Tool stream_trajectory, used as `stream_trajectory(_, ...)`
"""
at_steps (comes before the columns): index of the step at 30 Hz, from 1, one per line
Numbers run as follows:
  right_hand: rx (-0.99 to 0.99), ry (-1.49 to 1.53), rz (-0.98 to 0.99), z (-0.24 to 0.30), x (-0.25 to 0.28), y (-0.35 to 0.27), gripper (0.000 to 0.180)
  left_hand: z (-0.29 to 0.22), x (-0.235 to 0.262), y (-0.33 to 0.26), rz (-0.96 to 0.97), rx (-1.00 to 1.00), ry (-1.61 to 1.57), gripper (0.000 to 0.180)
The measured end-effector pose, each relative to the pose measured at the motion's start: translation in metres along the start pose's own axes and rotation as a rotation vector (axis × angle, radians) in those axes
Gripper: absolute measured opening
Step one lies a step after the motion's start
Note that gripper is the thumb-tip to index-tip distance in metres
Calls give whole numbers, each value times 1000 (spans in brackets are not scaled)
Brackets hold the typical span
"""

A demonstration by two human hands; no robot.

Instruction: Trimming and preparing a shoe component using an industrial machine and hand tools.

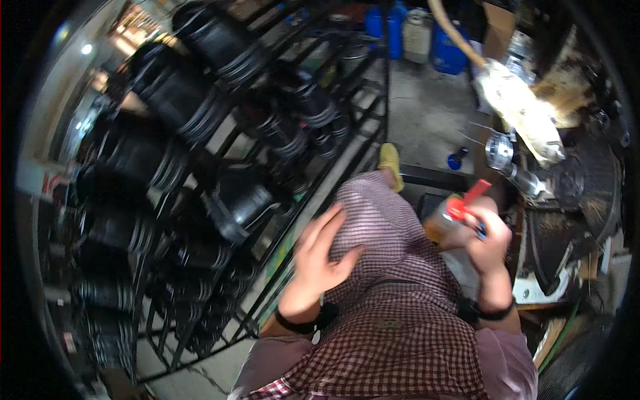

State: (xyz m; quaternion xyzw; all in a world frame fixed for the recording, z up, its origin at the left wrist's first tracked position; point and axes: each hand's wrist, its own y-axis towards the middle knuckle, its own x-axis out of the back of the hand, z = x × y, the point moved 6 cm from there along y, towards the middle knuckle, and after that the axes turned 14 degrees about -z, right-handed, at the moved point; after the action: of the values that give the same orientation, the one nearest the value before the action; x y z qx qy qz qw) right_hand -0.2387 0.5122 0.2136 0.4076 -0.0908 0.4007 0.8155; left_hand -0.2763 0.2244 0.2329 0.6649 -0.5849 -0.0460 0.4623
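Observation:
My left hand [323, 260] is open, its fingers spread, over the thigh of my checked apron [387, 327]. It holds nothing. On the other side, my right hand [490, 237] is closed round a small red-topped container [456, 208], over my right knee. A flat red piece sticks up from its top, and a pale, yellowish body shows below. A bit of blue shows between my fingers. Blur and the fingers hide the container's exact kind.
Black ribbed cylindrical parts [243, 197] fill a slanted metal rack to my left. A lit work lamp [520, 107] hangs at the right, above a dark, dirty machine [567, 193]. Blue drums [450, 50] stand at the back. A small blue item [458, 158] lies on the floor.

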Motion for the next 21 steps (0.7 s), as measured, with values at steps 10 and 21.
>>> stream_trajectory(10, -503, 168, -693, -117, 306, -56, 14, 274, 148, -4, -560, 1395, -635, 48)
stream_trajectory(21, -407, -1267, -869, -270, 440, -119, 27, -3, -10, -32, -165, 741, -759, 88)
